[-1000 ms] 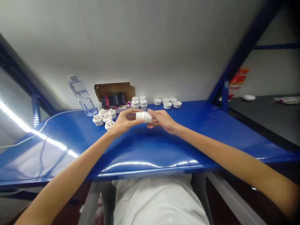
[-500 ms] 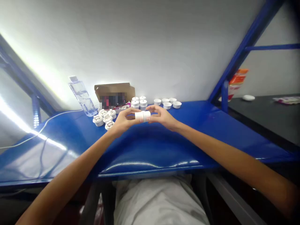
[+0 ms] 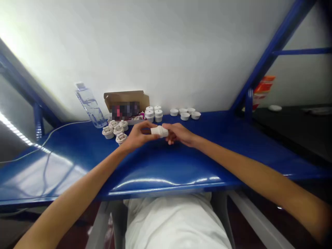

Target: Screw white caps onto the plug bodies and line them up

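White piece (image 3: 159,131) held over bench (image 3: 160,166); left hand (image 3: 137,135) clamped on its 9 o'clock end, right hand (image 3: 181,134) on its 3 o'clock end. From it: cups (image 3: 185,116) at 2 o'clock, bottle (image 3: 92,107) at 10.

White cylindrical piece (image 3: 159,131), white fittings (image 3: 118,129), white lidded pieces (image 3: 158,114), white cups (image 3: 185,117), glossy blue surface (image 3: 166,162) with white light streaks (image 3: 145,180), brown box (image 3: 127,97), clear bluish bottle (image 3: 91,106) with white cap (image 3: 80,85), white cable (image 3: 62,127), blue frame (image 3: 271,46), orange, red and white packet (image 3: 263,90), greyish-white wall (image 3: 166,48), white clothing (image 3: 176,223)

Smooth plastic fitting (image 3: 158,131), glossy tabletop (image 3: 155,166)
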Available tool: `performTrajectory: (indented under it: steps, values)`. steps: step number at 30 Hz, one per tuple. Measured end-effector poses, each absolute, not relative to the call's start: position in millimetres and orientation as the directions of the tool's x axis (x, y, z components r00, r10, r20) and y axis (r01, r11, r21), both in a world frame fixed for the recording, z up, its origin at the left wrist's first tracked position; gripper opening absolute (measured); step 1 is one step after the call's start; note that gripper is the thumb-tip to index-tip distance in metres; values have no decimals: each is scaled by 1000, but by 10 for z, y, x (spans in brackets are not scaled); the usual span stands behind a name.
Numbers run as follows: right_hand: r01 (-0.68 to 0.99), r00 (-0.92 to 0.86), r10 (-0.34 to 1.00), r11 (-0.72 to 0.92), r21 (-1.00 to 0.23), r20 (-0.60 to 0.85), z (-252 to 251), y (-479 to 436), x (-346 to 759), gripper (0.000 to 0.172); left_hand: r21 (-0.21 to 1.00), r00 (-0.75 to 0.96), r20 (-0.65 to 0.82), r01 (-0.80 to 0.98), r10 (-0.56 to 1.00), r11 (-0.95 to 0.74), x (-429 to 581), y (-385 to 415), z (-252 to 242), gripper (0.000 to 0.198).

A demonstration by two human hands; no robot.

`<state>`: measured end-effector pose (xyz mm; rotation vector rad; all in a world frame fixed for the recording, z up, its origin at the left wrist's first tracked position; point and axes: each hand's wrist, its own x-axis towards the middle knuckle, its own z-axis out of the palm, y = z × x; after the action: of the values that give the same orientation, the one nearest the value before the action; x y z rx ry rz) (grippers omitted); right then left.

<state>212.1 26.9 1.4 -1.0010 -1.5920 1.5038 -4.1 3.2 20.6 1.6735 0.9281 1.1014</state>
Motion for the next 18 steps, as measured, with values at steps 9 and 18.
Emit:
performTrajectory:
  steps: [9, 18]
  values:
    - [119, -358, 808, 536, -836, 467, -39, 192, 2119, 41, 947, 287, 278, 81, 917, -312, -14, 18, 207, 43]
    - [260, -374, 850, 480, -838, 371, -17, 316, 2146, 52, 766, 339, 459, 318, 821, -559, 51, -28, 108, 36]
